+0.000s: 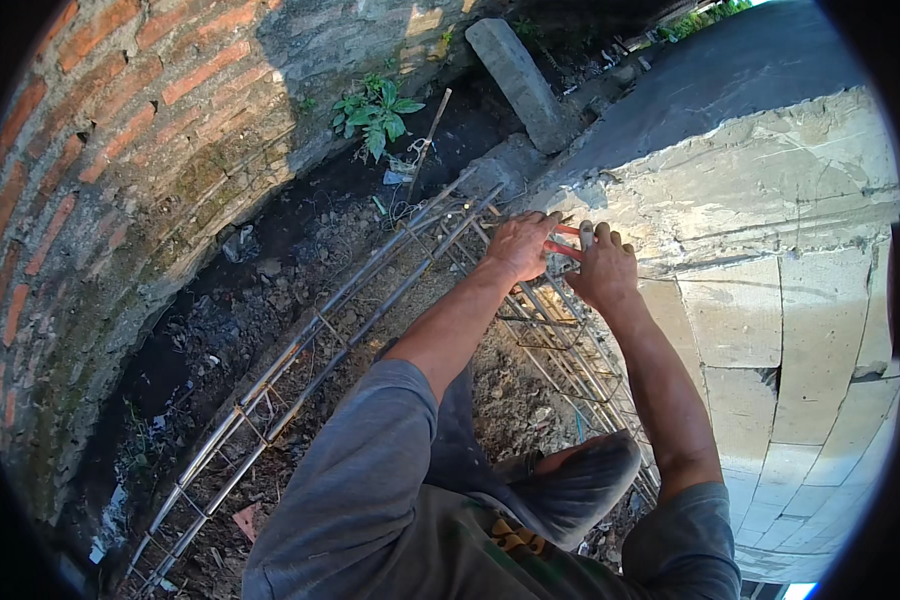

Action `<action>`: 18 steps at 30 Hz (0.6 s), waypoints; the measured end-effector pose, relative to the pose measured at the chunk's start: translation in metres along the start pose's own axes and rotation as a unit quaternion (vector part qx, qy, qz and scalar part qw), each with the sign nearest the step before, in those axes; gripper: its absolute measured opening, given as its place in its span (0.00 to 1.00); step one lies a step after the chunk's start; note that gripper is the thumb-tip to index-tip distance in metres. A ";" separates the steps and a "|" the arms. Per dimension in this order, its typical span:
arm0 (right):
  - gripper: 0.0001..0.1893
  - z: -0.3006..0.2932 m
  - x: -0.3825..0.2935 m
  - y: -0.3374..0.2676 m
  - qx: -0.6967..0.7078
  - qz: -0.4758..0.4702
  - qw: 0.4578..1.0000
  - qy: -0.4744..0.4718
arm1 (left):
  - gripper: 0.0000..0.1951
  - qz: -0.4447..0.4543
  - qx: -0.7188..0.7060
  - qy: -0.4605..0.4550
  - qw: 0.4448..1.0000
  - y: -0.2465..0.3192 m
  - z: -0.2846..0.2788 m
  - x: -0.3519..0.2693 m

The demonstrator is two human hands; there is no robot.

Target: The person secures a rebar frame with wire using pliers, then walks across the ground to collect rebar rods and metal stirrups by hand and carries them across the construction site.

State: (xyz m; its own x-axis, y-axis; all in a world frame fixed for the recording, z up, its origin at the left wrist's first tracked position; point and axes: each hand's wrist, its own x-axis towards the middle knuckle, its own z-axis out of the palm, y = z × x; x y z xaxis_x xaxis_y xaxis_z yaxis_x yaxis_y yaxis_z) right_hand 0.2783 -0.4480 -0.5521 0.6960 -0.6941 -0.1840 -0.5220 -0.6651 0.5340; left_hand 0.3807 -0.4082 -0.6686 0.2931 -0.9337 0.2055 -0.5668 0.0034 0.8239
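Note:
Red-handled pliers or cutters [566, 240] span the gap between my hands, close to the block wall. My right hand [607, 262] is closed around the ends of the red handles. My left hand [523, 244] is at the other end of the tool, over the end of a rebar cage [562, 337]; its fingers hide the tool's head, and what exactly they grip cannot be told. A second long rebar cage [300, 341] with wire stirrups lies on the ground to the left, its far end near my left hand.
A rough brick wall [187, 127] curves along the left, above a dark wet ditch [270, 217]. Light block wall [742, 315] rises on the right. A concrete post [517, 82] leans at the far end, with a green plant [379, 112] and an upright stick [431, 139] nearby.

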 end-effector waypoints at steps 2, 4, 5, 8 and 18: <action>0.18 0.007 0.001 -0.001 -0.083 -0.031 0.995 0.051 | 0.32 -0.004 -0.053 -0.048 0.997 -0.005 0.001 0.009; 0.18 0.001 0.011 -0.004 -0.040 0.008 0.999 0.008 | 0.30 0.000 -0.052 -0.097 0.994 -0.006 -0.007 0.019; 0.17 -0.001 0.016 -0.004 0.005 0.047 0.998 -0.037 | 0.29 0.002 -0.051 -0.146 0.988 -0.006 -0.009 0.021; 0.17 -0.012 0.030 -0.003 -0.013 0.033 0.998 -0.058 | 0.32 -0.015 -0.039 -0.055 0.998 -0.006 0.004 0.011; 0.31 -0.022 0.021 -0.002 0.137 -0.006 0.989 -0.054 | 0.34 -0.066 -0.039 0.211 0.974 -0.008 0.039 -0.029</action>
State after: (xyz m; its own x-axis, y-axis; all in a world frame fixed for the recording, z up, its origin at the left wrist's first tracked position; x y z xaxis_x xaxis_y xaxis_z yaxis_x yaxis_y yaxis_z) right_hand 0.3052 -0.4548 -0.5387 0.6536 -0.7018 -0.2834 -0.6389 -0.7123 0.2906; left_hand 0.3463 -0.3948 -0.7019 0.6594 -0.6976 0.2802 -0.4470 -0.0641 0.8922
